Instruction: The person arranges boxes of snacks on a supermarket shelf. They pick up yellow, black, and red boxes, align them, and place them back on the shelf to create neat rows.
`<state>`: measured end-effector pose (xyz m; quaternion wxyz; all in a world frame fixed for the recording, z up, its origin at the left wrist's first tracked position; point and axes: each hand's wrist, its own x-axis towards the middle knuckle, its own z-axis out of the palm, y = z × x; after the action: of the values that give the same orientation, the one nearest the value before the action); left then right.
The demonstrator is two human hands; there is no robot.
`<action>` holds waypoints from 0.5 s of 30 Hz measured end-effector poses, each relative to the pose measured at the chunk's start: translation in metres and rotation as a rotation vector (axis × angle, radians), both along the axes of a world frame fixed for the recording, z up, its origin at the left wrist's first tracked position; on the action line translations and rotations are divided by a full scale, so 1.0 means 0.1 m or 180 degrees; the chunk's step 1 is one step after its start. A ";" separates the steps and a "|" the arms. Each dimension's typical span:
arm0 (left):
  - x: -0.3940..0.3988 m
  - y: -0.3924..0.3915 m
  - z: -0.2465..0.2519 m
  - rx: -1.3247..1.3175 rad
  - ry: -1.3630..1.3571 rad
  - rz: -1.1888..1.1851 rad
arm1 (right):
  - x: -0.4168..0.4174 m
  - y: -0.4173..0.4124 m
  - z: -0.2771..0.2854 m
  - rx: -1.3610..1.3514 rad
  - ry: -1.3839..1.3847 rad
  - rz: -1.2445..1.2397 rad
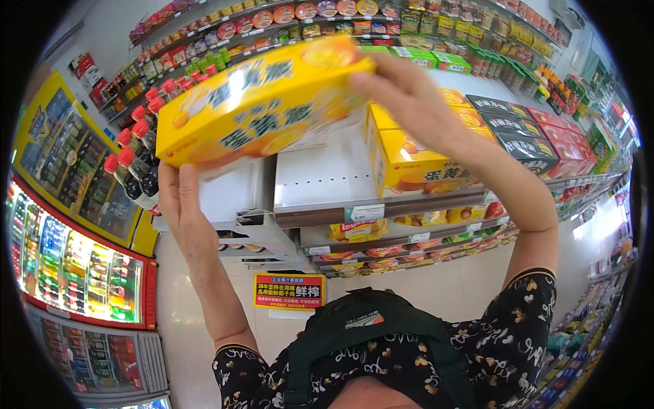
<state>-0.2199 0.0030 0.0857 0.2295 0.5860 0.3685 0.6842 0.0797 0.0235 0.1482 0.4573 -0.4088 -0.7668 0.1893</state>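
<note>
A long yellow snack carton (260, 102), bearing writing and pictures of round cakes, is held tilted above the shelf top, its right end higher. My left hand (186, 209) supports its lower left end, with the fingers partly behind the carton. At the upper right end my right hand (409, 97) grips it, slightly blurred. Beneath the carton is a white metal shelf (322, 179) with a row of small holes. Similar yellow cartons (409, 158) are stacked beside it, partly hidden by my right forearm.
Black cartons (521, 138) and red cartons (567, 143) stand farther right. Dark bottles with red caps (135, 174) are close to my left hand. Bagged snacks (357, 230) fill lower shelves. Lit drinks coolers (76, 260) line the left side; a red and yellow sign (289, 291) is below the shelf.
</note>
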 end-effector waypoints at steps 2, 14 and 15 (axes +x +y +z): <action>0.30 -0.06 0.07 0.0130 -0.0030 -0.0522 | 0.36 -0.10 0.07 0.0763 0.0105 -0.0302; 2.01 0.49 -0.15 -0.0336 0.0722 -0.1969 | 1.96 -0.32 -0.37 0.0704 -0.0365 -0.1973; 2.03 0.50 -0.14 -0.0481 0.0980 -0.1824 | 1.93 -0.31 -0.45 0.0598 -0.0382 -0.1887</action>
<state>-0.0172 0.0533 0.0717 0.3970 0.7437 0.2687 0.4660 0.2729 -0.0071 0.1037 0.4822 -0.5810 -0.6539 -0.0483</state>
